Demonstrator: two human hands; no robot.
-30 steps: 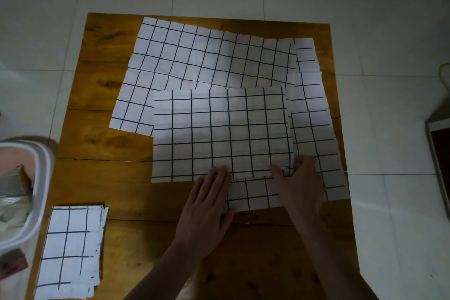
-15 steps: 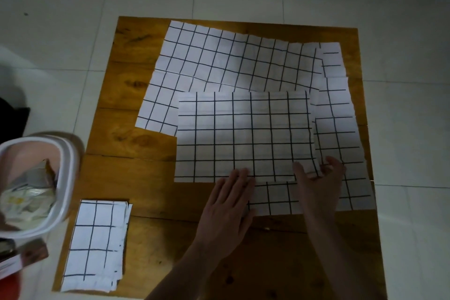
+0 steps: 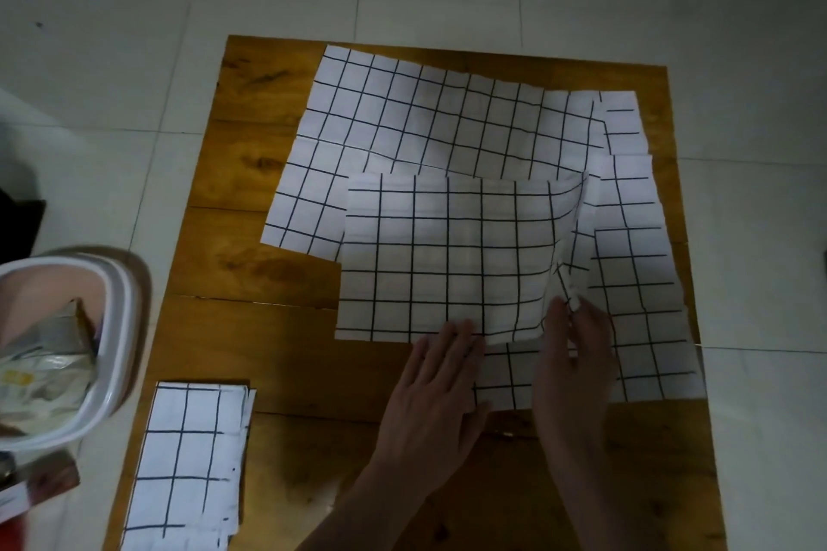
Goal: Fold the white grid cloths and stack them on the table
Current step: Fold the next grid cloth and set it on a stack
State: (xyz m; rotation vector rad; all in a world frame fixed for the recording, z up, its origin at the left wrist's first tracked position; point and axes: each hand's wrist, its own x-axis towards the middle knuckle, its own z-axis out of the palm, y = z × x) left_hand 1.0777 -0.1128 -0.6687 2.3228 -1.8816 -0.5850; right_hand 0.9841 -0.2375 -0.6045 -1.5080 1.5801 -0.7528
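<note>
A white grid cloth lies on top of other spread grid cloths on the wooden table. My right hand pinches the top cloth's near right corner and lifts its right edge off the pile. My left hand lies flat, fingers spread, pressing the near edge of the same cloth. A stack of folded grid cloths sits at the table's near left corner.
A white oval bin with crumpled wrappers stands on the tiled floor left of the table. A small brown box lies below it. Bare wood shows along the table's near edge and left side.
My right hand has taken hold of the top cloth's right corner and raised it, curling the right edge up and leftward. The view has shifted, so everything sits further right.
</note>
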